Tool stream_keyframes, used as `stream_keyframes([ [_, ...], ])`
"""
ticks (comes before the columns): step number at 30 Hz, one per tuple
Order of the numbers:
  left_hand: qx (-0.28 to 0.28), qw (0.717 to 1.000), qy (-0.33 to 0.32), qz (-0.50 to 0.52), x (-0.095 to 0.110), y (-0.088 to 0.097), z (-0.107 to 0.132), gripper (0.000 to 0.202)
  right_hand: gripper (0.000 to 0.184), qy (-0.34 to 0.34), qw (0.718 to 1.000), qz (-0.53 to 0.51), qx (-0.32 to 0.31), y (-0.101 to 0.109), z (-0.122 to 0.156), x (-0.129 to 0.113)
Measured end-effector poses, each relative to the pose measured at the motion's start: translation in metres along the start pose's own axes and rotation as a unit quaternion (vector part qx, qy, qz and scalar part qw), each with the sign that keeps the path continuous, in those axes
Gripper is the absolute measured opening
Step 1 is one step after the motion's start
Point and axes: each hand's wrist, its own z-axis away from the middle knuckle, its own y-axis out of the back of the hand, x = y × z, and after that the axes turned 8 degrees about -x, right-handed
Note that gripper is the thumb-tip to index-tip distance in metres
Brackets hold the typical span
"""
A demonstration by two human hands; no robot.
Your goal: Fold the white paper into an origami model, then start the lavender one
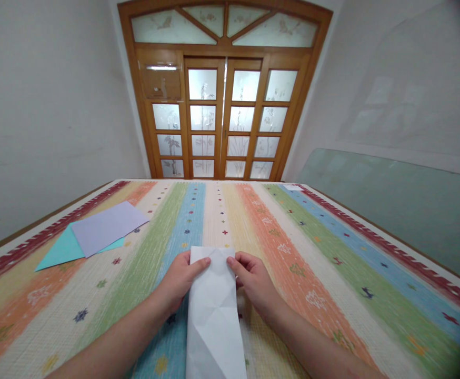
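Observation:
A long white folded paper (214, 316) with crease lines lies lengthwise on the striped cloth in front of me. My left hand (180, 279) grips its left edge near the far end, thumb pressed on top of the sheet. My right hand (251, 279) mirrors it on the right edge, fingers curled and thumb on the paper. Both hands pinch the far end of the sheet, close to its top corners.
A lavender sheet (107, 227) lies over a turquoise sheet (58, 252) at the left of the colourful striped table cover (312, 247). A small white slip (293, 187) rests at the far edge. Beyond stand wooden glass-paned doors (224, 116) and a glass panel (391, 200) against the right wall.

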Motion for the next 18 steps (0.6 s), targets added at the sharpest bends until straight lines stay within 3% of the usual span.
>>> stream_keyframes([
  [18, -0.016, 1.0, -0.008, -0.025, -0.001, -0.0015, 0.0006, 0.044, 0.037, -0.002, 1.0, -0.013, 0.001, -0.0006, 0.0, -0.0009],
])
